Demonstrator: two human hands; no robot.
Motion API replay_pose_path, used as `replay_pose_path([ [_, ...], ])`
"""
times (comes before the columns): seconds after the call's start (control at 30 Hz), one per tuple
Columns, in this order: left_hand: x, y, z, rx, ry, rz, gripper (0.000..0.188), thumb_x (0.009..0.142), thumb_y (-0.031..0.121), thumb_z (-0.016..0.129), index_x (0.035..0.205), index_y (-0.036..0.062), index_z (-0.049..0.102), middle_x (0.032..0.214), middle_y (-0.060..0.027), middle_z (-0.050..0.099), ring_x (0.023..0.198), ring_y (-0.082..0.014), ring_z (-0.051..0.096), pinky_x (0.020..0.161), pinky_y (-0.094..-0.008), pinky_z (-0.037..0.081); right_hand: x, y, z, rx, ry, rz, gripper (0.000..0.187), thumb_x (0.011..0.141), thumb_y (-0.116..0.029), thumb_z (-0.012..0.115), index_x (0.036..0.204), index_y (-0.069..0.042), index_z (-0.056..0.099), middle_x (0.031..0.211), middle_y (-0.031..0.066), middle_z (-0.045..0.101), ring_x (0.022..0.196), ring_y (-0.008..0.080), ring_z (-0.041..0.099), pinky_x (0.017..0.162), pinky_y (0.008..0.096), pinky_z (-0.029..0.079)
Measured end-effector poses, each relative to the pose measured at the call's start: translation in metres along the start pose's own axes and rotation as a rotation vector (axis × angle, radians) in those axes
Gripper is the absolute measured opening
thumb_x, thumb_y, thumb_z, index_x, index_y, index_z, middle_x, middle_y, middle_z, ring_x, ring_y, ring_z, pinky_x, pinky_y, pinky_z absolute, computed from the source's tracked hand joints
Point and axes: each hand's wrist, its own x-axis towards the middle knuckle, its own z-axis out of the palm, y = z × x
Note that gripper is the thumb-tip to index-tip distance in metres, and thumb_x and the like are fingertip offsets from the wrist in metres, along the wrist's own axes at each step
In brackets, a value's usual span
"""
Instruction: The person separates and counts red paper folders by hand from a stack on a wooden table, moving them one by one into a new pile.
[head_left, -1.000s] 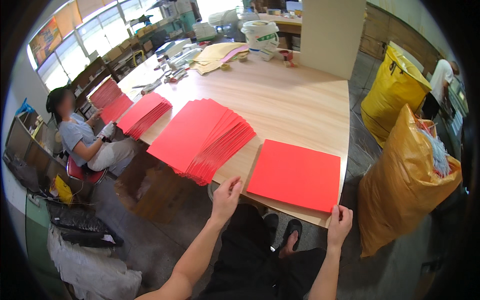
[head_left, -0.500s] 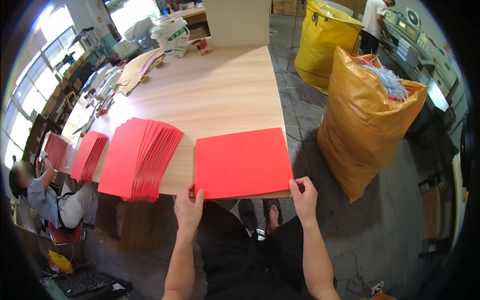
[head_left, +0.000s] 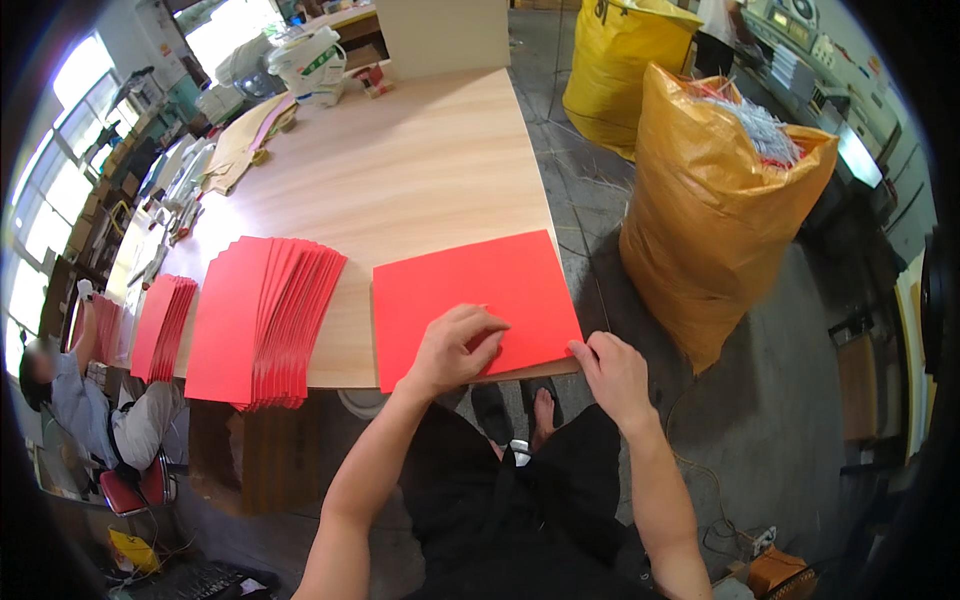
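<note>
A red sheet of card [head_left: 440, 285] lies flat at the table's front right corner. My left hand [head_left: 455, 350] rests over its front part with the fingers curled in toward the thumb; nothing shows in them. At the card's front right corner, my right hand [head_left: 612, 375] pinches the edge between thumb and fingers. A fanned stack of red cards [head_left: 235, 320] lies to the left, its front end over the table edge. Beyond it is a narrower fanned red stack [head_left: 160, 325].
The wooden table [head_left: 430, 150] bears a white bucket [head_left: 308, 65] and papers [head_left: 240, 145] at the back left. An orange sack of shredded scraps [head_left: 715, 200] and a yellow sack [head_left: 620, 80] stand right of it. A seated person [head_left: 90, 400] handles red cards at far left.
My left hand has left the card's front left corner and moved right, onto the card. The card's right side is turned slightly away from me. My right hand stays at its corner.
</note>
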Motion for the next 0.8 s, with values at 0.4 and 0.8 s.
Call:
replay_pose_path([
  [0.4, 0.003, -0.001, -0.003, 0.034, -0.038, 0.028, 0.029, 0.088, 0.005, 0.078, 0.117, 0.009, 0.079, 0.129, -0.013, 0.07, 0.119, -0.0335, 0.069, 0.1, -0.0433, 0.057, 0.035, -0.053, -0.001, 1.141, -0.148, 0.527, 0.038, 0.109, -0.033, 0.068, 0.085, -0.006, 0.056, 0.068, -0.0005, 0.06, 0.059, 0.0083, 0.059, 0.053, 0.0272, 0.043],
  [0.8, 0.006, 0.003, -0.012, -0.075, -0.075, 0.058, 0.062, 0.076, 0.037, 0.098, 0.13, 0.015, 0.077, 0.133, -0.0109, 0.068, 0.122, -0.0326, 0.068, 0.101, -0.0451, 0.057, 0.046, -0.063, -0.011, 1.271, -0.209, 0.642, 0.036, 0.108, -0.027, 0.065, 0.077, -0.011, 0.058, 0.066, 0.0005, 0.06, 0.056, 0.0113, 0.061, 0.053, 0.025, 0.04],
])
